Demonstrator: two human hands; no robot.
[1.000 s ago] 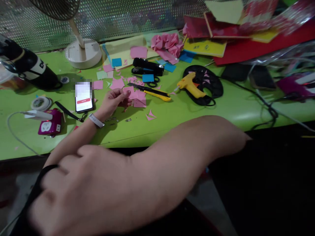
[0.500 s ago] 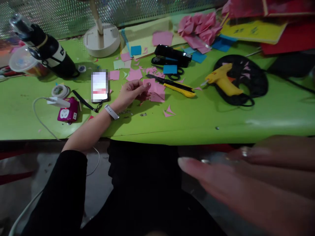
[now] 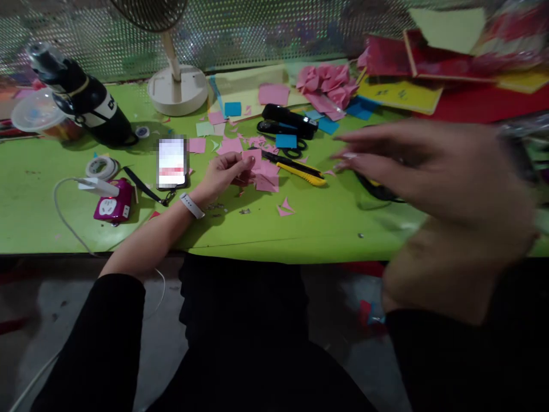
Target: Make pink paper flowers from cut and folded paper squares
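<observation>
some pink scraps (image 3: 286, 207) cut, twd table (image 3: 244, 237) front edge; l hand (image 3: 223, 176) grip holds pink sq (image 3: 256, 154), prob uncut; r hand (image 3: 446, 171) grip: can't tell.

paper square (image 3: 256, 154): pink | cutter (image 3: 302, 172): yellow, black | stapler (image 3: 289, 121): black | tabletop (image 3: 231, 233): green | wristband (image 3: 192, 206): white

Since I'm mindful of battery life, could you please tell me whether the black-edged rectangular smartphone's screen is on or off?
On: the smartphone's screen glows bright white, with reddish colour near its bottom.
</observation>
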